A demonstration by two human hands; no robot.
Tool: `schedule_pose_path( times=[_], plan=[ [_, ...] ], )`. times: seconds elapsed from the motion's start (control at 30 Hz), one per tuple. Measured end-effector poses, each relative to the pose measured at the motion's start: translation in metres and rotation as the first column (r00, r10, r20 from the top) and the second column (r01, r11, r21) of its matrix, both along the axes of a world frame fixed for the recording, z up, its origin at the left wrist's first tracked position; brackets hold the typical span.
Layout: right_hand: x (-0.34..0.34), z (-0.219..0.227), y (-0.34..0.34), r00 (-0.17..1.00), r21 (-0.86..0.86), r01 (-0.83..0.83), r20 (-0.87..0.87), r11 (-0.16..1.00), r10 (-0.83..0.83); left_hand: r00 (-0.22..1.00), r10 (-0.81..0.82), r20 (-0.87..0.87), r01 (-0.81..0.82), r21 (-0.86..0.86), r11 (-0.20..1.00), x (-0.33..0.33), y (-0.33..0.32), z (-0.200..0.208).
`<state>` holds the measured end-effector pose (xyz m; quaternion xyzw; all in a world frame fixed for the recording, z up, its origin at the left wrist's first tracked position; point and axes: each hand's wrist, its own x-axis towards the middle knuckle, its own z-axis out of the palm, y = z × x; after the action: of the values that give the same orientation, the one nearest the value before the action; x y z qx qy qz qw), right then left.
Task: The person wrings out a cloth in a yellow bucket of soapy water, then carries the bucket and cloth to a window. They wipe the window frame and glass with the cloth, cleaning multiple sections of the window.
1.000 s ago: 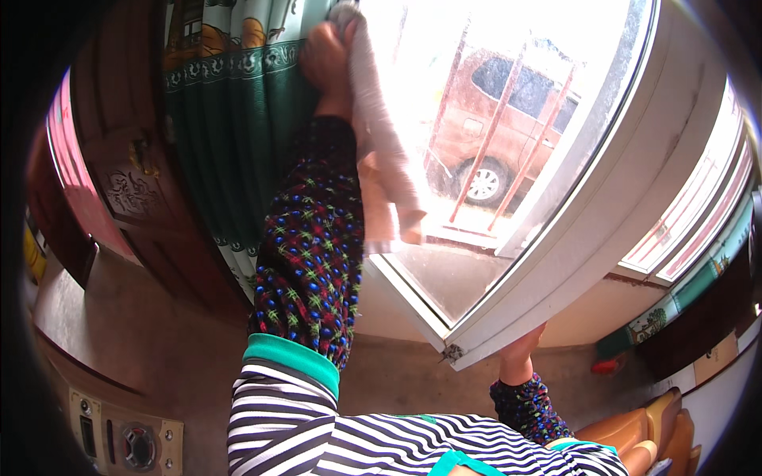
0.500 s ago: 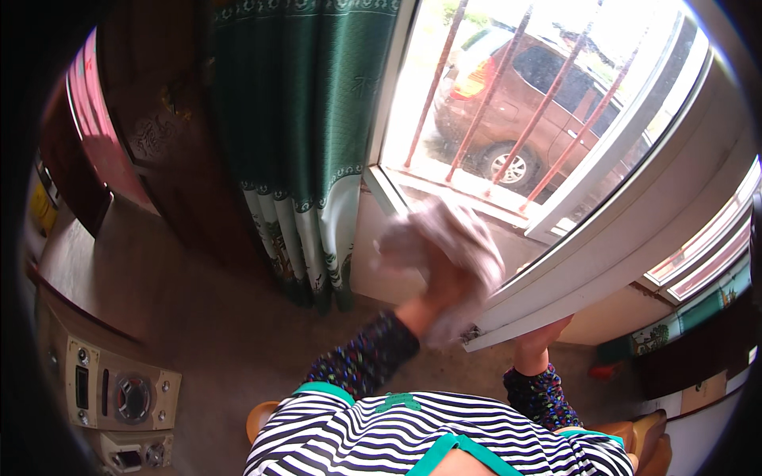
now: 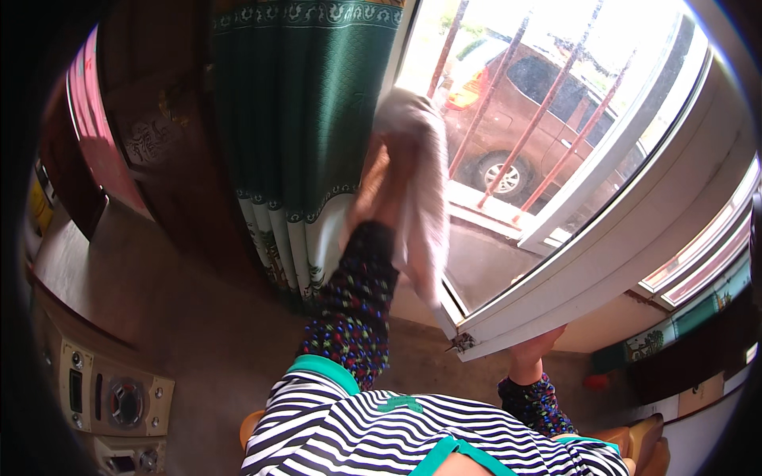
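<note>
A pale pinkish-white cloth [image 3: 429,170] hangs from my left hand [image 3: 386,186], which is raised at the left side of the window between the green curtain [image 3: 305,95] and the glass. The hand is closed on the cloth, slightly smeared by motion, and the cloth's lower end trails down beside my wrist. A white-framed window sash [image 3: 567,297] swings in toward me, with a small metal fitting at its lower corner. My right hand [image 3: 538,346] is at the sash's bottom edge and seems to grip it; its fingers are largely hidden by the frame.
Outside the window stand rusty bars [image 3: 540,115] and a brown car [image 3: 516,103]. A speaker unit [image 3: 119,397] is at lower left. A dark carved door [image 3: 159,143] stands left of the curtain. Part of a wooden chair [image 3: 639,440] shows at lower right.
My left hand has moved up and to the left with the cloth, from the sash's lower part to beside the curtain. My right hand stays at the sash's bottom edge.
</note>
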<state>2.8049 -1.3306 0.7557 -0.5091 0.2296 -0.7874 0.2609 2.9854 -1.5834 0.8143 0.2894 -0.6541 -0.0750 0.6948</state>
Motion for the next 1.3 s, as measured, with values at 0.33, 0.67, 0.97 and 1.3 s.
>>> schedule_pose_path(
  times=[0.33, 0.67, 0.97, 1.3],
  plan=[
    [-0.022, -0.022, 0.011, 0.869, 0.101, 0.443, -0.291, 0.891, -0.399, 0.599, -0.247, 0.762, -0.254, 0.473, 0.844, -0.004, 0.077, -0.069],
    [-0.004, -0.002, 0.000, 0.990, 0.038, -0.075, 0.123, 0.996, 0.070, 0.882, 0.219, 0.418, -0.308, 0.158, 0.938, 0.008, 0.000, -0.109],
    [0.025, 0.023, 0.007, 0.975, 0.110, -0.007, 0.220, 0.994, -0.018, 0.869, -0.382, 0.314, 0.492, -0.471, 0.732, 0.034, -0.042, 0.046],
    [0.035, 0.017, 0.008, 0.992, 0.264, 0.010, 0.121, 0.965, -0.043, 1.000, 0.027, 0.008, -0.026, -0.100, 0.995, -0.007, -0.056, 0.295]
  ],
)
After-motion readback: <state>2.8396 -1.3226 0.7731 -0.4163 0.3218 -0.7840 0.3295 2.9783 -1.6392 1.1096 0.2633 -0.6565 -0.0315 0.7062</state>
